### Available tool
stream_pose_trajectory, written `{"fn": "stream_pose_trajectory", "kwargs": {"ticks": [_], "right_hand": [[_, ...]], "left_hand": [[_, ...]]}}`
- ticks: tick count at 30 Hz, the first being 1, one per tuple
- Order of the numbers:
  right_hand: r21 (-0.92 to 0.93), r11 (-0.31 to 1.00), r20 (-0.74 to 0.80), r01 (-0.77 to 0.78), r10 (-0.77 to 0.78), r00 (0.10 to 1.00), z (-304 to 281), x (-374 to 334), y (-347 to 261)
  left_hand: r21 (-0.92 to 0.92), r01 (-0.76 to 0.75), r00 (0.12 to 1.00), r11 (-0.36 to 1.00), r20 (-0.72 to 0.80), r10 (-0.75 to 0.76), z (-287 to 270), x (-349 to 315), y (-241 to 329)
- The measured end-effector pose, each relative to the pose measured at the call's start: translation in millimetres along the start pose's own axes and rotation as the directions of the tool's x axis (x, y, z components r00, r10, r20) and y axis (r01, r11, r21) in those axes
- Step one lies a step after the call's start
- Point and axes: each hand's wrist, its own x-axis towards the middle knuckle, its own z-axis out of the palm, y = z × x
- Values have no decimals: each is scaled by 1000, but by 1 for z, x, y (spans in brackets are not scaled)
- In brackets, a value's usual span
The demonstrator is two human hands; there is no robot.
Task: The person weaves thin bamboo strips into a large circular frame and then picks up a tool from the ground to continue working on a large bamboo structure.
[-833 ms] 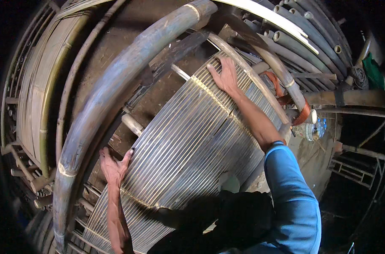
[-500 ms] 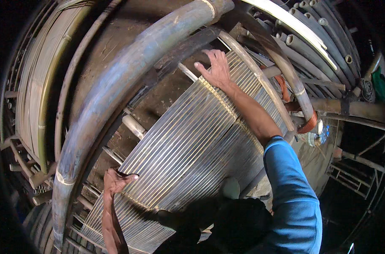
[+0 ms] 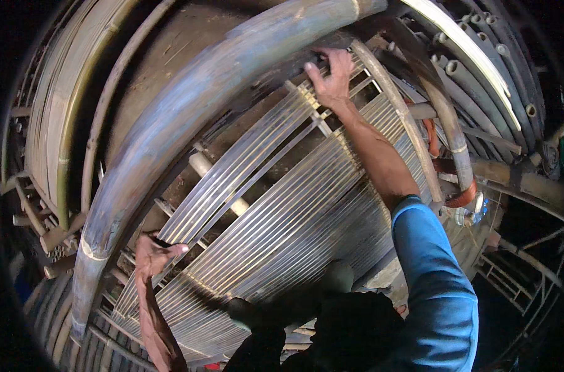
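Observation:
Thin bamboo slats [image 3: 294,211] lie side by side in a wide panel in front of me. A narrow band of slats [image 3: 238,162] lies apart along its far edge, with a gap between showing crosspieces beneath. My left hand [image 3: 155,254] wraps round the band's near-left part, thumb on top. My right hand [image 3: 333,80] grips the band's upper right end, its fingers hooked over the far edge and partly hidden, its thumb apart. Pale binding [image 3: 350,149] crosses the panel near my right forearm.
A thick blue-grey bamboo pole [image 3: 182,118] curves just beyond the slats. Another pole [image 3: 396,105] borders their right end. Bamboo poles [image 3: 480,80] are stacked at upper right, pale strips [image 3: 65,93] at left. An orange-red strap [image 3: 463,194] wraps a pole at right.
The outer band of slats has shifted away from the rest of the panel toward the thick pole, opening a gap. Both hands moved with it, the right one up and rightward.

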Motion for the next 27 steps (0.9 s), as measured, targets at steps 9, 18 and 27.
{"fn": "stream_pose_trajectory", "kwargs": {"ticks": [9,18,27], "right_hand": [[-219,975,111,-42,68,991,35,13,-11],[-118,985,159,-124,142,977,-21,-24,-12],[-90,968,459,-232,247,853,-90,-73,-58]], "left_hand": [[162,102,989,981,-120,-83,-22,12,-84],[647,-80,778,758,-434,453,66,-33,-9],[621,-224,711,751,-423,562,79,-28,-18]]}}
